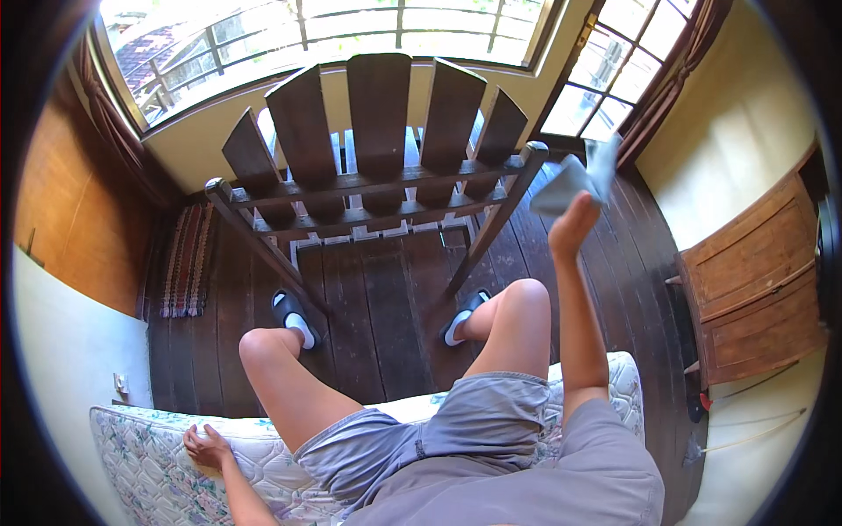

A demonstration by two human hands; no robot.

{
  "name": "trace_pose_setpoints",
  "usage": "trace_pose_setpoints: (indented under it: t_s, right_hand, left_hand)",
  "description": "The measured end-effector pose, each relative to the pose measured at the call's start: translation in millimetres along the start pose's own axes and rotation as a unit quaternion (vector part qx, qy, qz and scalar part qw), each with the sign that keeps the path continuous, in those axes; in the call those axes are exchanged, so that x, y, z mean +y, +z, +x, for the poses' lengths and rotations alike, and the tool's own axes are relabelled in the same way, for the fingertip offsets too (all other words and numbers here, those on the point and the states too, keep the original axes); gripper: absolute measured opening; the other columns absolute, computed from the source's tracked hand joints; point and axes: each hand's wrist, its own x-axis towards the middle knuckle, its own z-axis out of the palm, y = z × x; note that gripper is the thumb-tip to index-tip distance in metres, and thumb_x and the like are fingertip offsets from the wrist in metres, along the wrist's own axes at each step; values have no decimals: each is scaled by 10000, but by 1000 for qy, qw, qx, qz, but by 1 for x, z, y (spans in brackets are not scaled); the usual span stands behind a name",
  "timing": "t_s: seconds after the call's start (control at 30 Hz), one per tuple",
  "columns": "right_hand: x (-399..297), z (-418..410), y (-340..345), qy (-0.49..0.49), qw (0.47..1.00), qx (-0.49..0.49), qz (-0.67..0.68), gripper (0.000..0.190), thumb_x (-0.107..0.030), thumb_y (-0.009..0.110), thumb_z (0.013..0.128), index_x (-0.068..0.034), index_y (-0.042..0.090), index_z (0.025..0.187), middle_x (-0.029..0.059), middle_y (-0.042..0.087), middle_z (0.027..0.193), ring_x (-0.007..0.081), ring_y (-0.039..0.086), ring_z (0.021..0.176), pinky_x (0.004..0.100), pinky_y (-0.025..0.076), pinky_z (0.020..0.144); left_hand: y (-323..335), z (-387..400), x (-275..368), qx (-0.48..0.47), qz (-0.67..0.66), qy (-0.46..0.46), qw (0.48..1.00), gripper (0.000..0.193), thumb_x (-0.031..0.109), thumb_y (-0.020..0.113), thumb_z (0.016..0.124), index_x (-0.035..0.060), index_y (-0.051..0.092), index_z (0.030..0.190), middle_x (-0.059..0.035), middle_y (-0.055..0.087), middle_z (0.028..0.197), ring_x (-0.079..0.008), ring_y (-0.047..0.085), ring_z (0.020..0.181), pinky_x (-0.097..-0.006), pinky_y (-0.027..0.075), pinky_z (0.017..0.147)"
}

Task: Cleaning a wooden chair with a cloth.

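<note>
My right hand (574, 225) is raised at the right and grips a light grey-blue cloth (567, 189), whose loose ends spread above the fingers and look blurred. On the quilted floral mattress (151, 454) at the lower left rests my left hand (208, 450), its fingers spread and nothing in it. A dark wooden slatted chair back (378, 118) stands upright before me, its posts slanting down towards the floor between my feet. The cloth is to the right of the chair's right post.
Behind the chair back is a wide window (342, 26), with a glazed door (608, 72) at the upper right. A wooden cabinet (756, 283) stands by the right wall. A woven striped rug (189, 260) lies at the left on the dark plank floor (381, 315).
</note>
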Motion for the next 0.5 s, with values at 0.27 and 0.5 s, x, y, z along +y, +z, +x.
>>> trace_pose_setpoints:
  t_s: [0.27,0.5]
  right_hand:
    - [-12,57,42,3,956,-285,-71,302,-123,672,892,-60,568,1169,252,638,1073,465,623,1072,480,501,893]
    - [-15,71,56,5,935,-316,-160,314,-181,708,880,-22,577,1117,265,673,1046,471,661,990,501,528,847]
  left_hand:
    - [1,2,-1,-16,10,-8,1000,319,390,657,909,196,697,1160,-52,632,1292,-317,588,1169,-490,471,983]
    - [-2,1,3,1,10,0,1000,311,389,667,881,198,714,1123,-45,651,1264,-325,615,1113,-471,482,952]
